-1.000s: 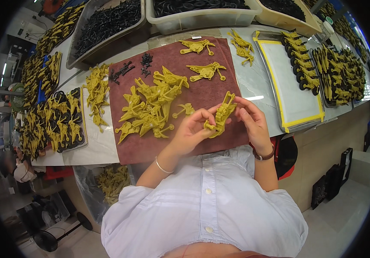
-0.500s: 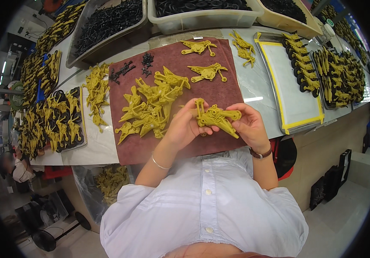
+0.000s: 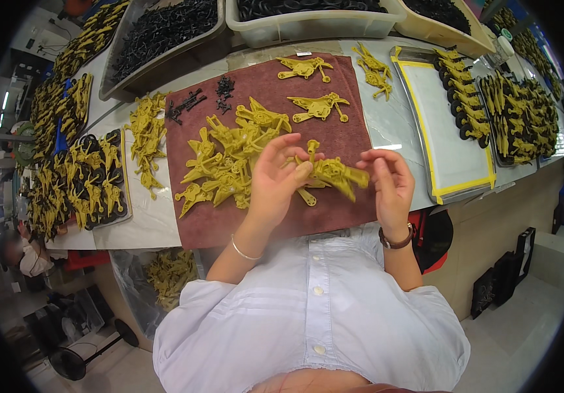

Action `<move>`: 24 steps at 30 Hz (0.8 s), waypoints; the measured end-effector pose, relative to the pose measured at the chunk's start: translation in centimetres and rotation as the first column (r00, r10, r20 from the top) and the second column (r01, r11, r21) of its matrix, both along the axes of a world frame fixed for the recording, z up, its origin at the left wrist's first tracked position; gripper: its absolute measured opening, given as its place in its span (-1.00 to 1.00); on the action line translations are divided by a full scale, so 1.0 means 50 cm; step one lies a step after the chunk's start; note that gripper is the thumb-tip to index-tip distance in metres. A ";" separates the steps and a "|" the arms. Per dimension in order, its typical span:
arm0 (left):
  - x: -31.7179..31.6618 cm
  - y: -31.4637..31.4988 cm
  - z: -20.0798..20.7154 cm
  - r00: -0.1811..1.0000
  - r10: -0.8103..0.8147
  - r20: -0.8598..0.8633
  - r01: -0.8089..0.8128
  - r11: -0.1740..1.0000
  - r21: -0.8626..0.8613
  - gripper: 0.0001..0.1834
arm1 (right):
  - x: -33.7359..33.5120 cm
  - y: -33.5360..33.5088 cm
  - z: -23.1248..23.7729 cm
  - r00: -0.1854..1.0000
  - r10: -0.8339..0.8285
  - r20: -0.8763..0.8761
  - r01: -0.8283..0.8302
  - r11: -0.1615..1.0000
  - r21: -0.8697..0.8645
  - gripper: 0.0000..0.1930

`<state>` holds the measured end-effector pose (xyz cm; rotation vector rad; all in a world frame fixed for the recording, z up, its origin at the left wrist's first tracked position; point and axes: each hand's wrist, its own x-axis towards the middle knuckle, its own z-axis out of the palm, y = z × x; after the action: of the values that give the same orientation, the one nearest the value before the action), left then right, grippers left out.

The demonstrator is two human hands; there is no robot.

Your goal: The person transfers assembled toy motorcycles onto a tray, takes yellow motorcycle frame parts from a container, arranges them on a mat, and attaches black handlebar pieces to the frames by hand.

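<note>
Part (image 3: 339, 173) grasped by left hand (image 3: 273, 182): apparently one, yellow; right hand (image 3: 393, 187), slack, hovers just beside it.

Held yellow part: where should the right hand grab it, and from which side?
Probably the right end of the yellow part, coming from the right. That end juts free, while the left hand holds the left end, where a stub sticks up. The right hand is open alongside, seemingly apart. The free end is blurred, its exact shape unclear.

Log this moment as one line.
left hand: holds yellow part | right hand: beside part, not gripping | pile: yellow parts, on cloth | black bits: on cloth, beyond pile
</note>
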<state>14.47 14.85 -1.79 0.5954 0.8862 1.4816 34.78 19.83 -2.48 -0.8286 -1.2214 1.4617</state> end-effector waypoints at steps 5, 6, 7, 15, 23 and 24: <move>0.018 -0.005 -0.012 0.971 0.077 -0.228 -0.055 0.994 0.099 -0.48 | -0.018 -0.010 0.017 0.860 -0.284 0.423 0.057 0.879 0.473 -0.80; 0.028 -0.006 -0.004 0.966 0.060 -0.251 -0.036 0.995 0.096 -0.52 | -0.037 -0.019 0.036 0.861 -0.220 0.458 0.014 0.911 0.412 -0.77; 0.033 -0.009 0.001 0.961 0.043 -0.273 -0.018 0.995 0.093 -0.56 | -0.044 -0.020 0.030 0.842 -0.194 0.504 -0.062 0.892 0.447 -0.74; 0.017 -0.030 0.023 0.939 -0.094 -0.330 0.162 0.969 0.186 -0.61 | -0.042 -0.027 0.031 0.888 -0.132 0.440 -0.086 0.893 0.442 -0.81; 0.013 -0.025 0.041 0.685 -0.017 -0.728 0.233 0.953 0.196 -0.80 | -0.023 -0.030 0.057 0.865 -0.021 0.502 -0.221 0.881 0.418 -0.85; 0.014 -0.024 0.041 0.640 0.050 -0.767 0.224 0.942 0.248 -0.81 | -0.020 -0.029 0.060 0.861 -0.011 0.508 -0.247 0.865 0.437 -0.86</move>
<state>15.14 13.65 0.26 1.5855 1.2377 1.2704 33.79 18.38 0.51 -0.8000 -1.9719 0.9682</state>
